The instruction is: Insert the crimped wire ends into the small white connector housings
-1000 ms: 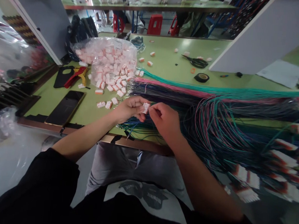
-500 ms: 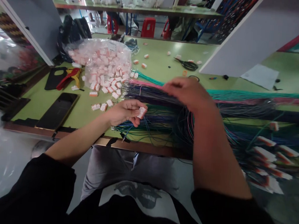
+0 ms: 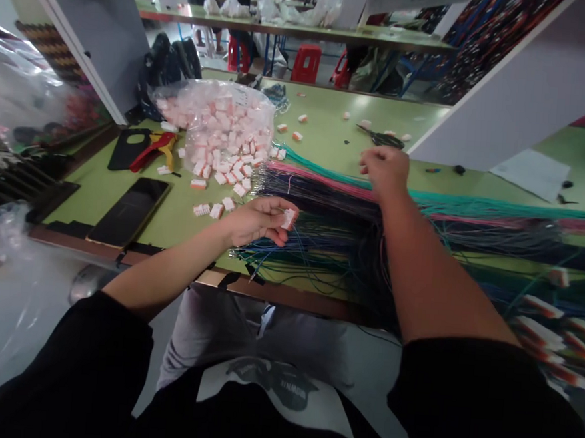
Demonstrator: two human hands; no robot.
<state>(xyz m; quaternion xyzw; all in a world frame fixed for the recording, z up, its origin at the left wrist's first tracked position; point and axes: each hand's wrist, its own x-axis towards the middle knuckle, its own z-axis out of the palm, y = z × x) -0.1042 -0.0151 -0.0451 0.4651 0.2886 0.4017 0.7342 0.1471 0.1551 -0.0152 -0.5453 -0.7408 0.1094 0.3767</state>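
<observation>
Between the thumb and fingers of my left hand [image 3: 258, 222] is a white and orange connector [image 3: 289, 219], with thin blue-green wires trailing from it. My right hand [image 3: 387, 169] is closed over the teal wires [image 3: 326, 166] and pink wires [image 3: 339, 185]; what its fingers hold, if anything, is too small to make out. Dark wires [image 3: 314, 192] lie between my two hands. A clear plastic bag [image 3: 230, 111] full of connectors lies behind my left hand, with loose connectors [image 3: 230, 174] spilling from its front.
A phone [image 3: 130, 211], red and yellow pliers [image 3: 154, 150] and a black case [image 3: 127, 149] lie at the left. Black scissors [image 3: 385, 139] are behind my right hand. Wired connectors [image 3: 540, 330] sit at the right. Grey panels rise on both sides; people are at a far table.
My right hand has moved away from my left hand, toward the scissors, with its fingers curled. My left hand still holds the connector. The view has shifted slightly.
</observation>
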